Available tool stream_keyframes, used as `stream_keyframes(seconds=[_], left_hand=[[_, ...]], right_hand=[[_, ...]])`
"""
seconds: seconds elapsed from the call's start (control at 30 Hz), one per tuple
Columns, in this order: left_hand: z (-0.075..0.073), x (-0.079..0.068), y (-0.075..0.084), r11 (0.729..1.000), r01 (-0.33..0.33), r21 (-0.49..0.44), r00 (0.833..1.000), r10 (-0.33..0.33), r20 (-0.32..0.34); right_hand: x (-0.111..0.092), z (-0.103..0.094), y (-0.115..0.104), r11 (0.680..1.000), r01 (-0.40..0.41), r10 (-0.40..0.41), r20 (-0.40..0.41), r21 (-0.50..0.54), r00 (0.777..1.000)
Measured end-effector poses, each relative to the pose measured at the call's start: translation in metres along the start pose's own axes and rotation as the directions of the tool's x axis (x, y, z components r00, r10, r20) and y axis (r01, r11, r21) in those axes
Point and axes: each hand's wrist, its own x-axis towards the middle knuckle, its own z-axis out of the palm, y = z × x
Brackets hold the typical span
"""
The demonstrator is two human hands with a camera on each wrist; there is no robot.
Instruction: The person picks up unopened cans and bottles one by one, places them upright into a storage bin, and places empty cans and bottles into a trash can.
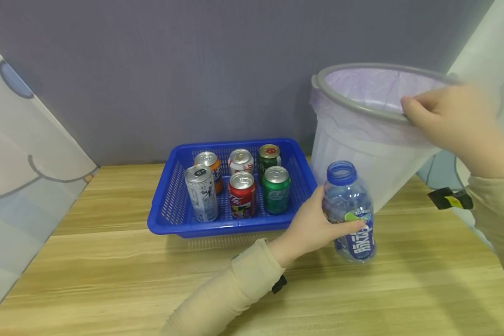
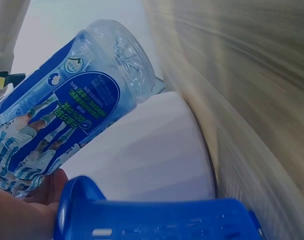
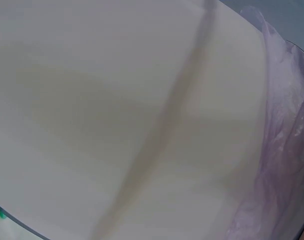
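Note:
In the head view my left hand grips a clear plastic bottle with a blue label and an uncapped blue neck. It stands nearly upright in front of the trash bin, and its base shows in the left wrist view, apart from the wooden surface. My right hand pinches the grey rim of a white trash bin, thumb on the inner side and the other fingers hidden outside. The bin leans to the right. A pale purple bin liner folds over its rim.
Left of the bottle, a blue plastic basket holds several drink cans, among them a red can and a green can. The wooden table runs back to a grey wall panel.

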Motion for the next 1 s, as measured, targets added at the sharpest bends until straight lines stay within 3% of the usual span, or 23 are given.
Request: stream_keyframes(seconds=[0.3, 0.53, 0.8, 1.0], left_hand=[[-0.035, -0.018, 0.001, 0.983, 0.017, -0.18, 1.0, -0.021, -0.02], [-0.064, -0.03, 0.017, 0.921, 0.029, -0.388, 0.999, -0.037, -0.012], [-0.093, -0.031, 0.037, 0.887, 0.012, -0.462, 0.996, -0.051, -0.072], [-0.11, -0.028, 0.053, 0.853, 0.051, -0.52, 0.991, -0.11, -0.082]], right_hand=[[0.003, 0.002, -0.005, 1.0, 0.01, -0.01, 0.005, 0.018, 1.0], [0.004, 0.004, -0.005, 1.0, 0.009, -0.009, 0.001, 0.03, 1.0], [0.003, 0.003, 0.0, 0.999, -0.02, 0.02, 0.005, 0.033, 1.0], [0.003, 0.002, 0.0, 0.998, -0.024, 0.024, -0.003, 0.051, 1.0]])
